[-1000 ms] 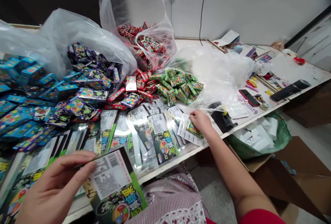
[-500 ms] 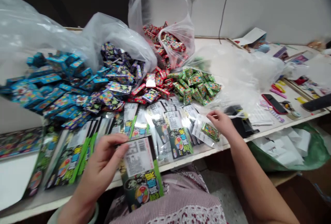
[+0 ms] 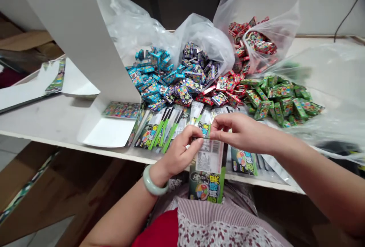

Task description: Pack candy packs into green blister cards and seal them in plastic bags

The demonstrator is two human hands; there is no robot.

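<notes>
Between my two hands hangs a flat black-and-green printed packet [image 3: 207,184], with a white barcode panel in its upper half. Thumb and fingers of my left hand [image 3: 184,146] pinch its top edge on the left. My right hand [image 3: 238,131] has its fingertips closed at the same top edge, farther right. Whether the packet's mouth is parted cannot be made out. Behind the hands lie more such packets [image 3: 155,131], fanned along the table. Another packet [image 3: 242,161] lies just right of the held one, partly under my right forearm.
Heaps of small boxes spread across the table: blue [image 3: 152,68], purple [image 3: 196,64], red [image 3: 228,83] and green [image 3: 281,96]. Clear plastic bags [image 3: 211,28] stand behind them. A white carton [image 3: 82,37] with raised flaps stands at left. The table's front edge [image 3: 94,146] runs before me.
My right hand has moved in from the right side and now meets the held packet's top edge beside my left hand. The view has swung left, bringing the white carton into sight.
</notes>
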